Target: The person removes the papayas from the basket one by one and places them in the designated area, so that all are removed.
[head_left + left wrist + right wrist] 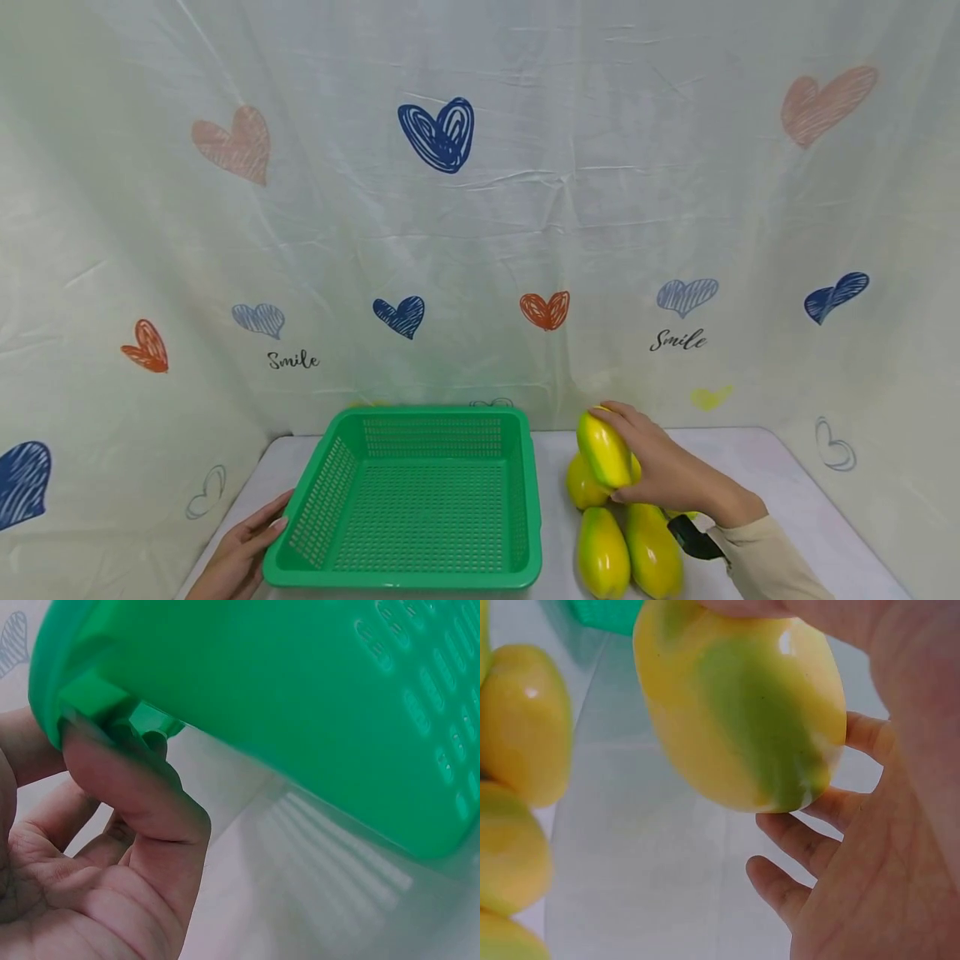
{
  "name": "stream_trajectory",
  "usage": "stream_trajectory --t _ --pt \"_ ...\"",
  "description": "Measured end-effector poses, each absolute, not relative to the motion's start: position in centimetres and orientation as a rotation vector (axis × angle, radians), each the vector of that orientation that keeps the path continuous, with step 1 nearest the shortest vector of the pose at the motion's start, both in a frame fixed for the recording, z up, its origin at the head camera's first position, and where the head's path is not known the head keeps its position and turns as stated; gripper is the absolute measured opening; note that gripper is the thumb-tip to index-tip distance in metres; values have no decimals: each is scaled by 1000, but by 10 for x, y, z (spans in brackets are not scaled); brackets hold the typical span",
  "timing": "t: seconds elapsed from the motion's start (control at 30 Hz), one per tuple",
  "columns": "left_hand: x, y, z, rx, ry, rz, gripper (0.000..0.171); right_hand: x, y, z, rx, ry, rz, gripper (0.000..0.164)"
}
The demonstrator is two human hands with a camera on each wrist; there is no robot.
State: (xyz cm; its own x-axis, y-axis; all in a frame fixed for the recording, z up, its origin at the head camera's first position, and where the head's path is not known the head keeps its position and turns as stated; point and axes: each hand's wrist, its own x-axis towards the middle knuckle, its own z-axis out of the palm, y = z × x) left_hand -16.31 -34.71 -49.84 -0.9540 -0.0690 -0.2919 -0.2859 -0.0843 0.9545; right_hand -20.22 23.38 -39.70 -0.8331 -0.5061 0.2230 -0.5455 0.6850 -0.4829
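Observation:
My right hand [660,462] holds a yellow-green papaya [603,448] above several other papayas, its thumb and fingers around the fruit. Up close in the right wrist view, the held papaya [742,712] is glossy yellow with a green patch. Below it in the head view lie a papaya [603,554] and another papaya [654,550], side by side. To their left stands a green plastic basket [405,579] with perforated walls and no fruit inside. At its left side my left hand [238,550] grips the rim; the left wrist view shows fingers curled at the basket's edge [225,690].
A white table [750,475] carries the basket and the fruit. Behind it hangs a pale curtain [480,233] printed with hearts and the word "Smile". A black strap device [693,537] sits at the right wrist, by a beige sleeve [765,562].

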Motion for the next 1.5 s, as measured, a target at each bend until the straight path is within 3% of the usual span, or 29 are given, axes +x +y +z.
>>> stream_trajectory --t 0.27,0.9,1.5 --pt "-164 -347 -497 -414 2041 2140 67 -191 252 -408 776 -2810 831 96" --pt "-164 -346 -494 -441 1980 2169 65 -170 291 -426 563 -2868 842 106" --pt "-163 -347 -494 -455 1935 2200 62 -148 325 -461 551 -2785 692 113"
